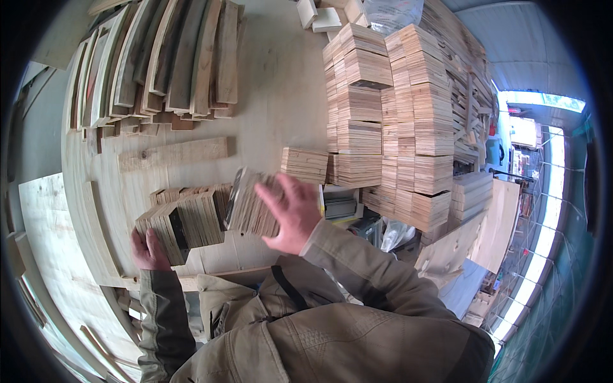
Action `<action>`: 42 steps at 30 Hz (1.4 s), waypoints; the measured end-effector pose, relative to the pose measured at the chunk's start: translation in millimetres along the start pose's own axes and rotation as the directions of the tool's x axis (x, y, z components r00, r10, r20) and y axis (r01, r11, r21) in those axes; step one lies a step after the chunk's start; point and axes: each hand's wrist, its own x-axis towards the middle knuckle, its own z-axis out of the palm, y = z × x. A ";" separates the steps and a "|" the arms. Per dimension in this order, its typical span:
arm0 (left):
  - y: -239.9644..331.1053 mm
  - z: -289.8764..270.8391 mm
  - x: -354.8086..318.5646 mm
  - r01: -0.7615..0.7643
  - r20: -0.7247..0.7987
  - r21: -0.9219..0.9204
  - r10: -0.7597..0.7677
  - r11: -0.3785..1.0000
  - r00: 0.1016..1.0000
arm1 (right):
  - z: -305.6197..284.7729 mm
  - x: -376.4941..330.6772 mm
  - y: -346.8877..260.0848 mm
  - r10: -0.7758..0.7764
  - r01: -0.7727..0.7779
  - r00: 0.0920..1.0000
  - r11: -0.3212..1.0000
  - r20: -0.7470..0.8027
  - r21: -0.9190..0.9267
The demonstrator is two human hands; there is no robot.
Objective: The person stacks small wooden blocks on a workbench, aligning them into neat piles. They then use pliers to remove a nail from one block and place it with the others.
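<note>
My right hand [297, 214] spans a bundle of thin wooden pieces [252, 204], fingers over its far side and thumb at its near side. The bundle tilts a little and stands at the right end of a row of similar thin pieces [201, 220] on the table. Against the row's left end rests my left hand [150, 250], its fingers stretched along the wood. A dark piece [179, 230] shows within the row. Just beyond my right hand lies a separate block of stacked pieces [305, 165].
Long boards [172, 57] are piled at the far left, and a loose plank [175, 154] lies in front of them. Tall stacks of wooden pieces [399, 121] stand at the right. A narrow strip [102, 226] lies near the left edge of the plywood table [274, 83].
</note>
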 end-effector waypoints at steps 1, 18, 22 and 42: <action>-1.9 -0.5 0.9 0.005 -0.004 0.021 -0.005 1.000 1.000 | -11.2 1.1 6.8 0.065 -0.064 0.997 0.998 -0.047 0.018; 4.6 3.8 -0.8 -0.056 -0.036 0.028 0.057 0.998 0.998 | -127.2 77.7 159.0 0.798 -0.866 0.466 0.500 -0.382 -0.012; 11.3 4.7 -0.5 -0.041 -0.026 0.017 0.041 0.999 0.999 | -123.6 85.8 163.9 0.817 -0.894 0.411 0.447 -0.403 -0.005; 10.0 7.8 -3.7 -0.097 -0.056 -0.059 0.094 0.994 0.994 | -78.2 83.9 221.8 0.560 -0.713 0.652 0.683 -0.512 -0.161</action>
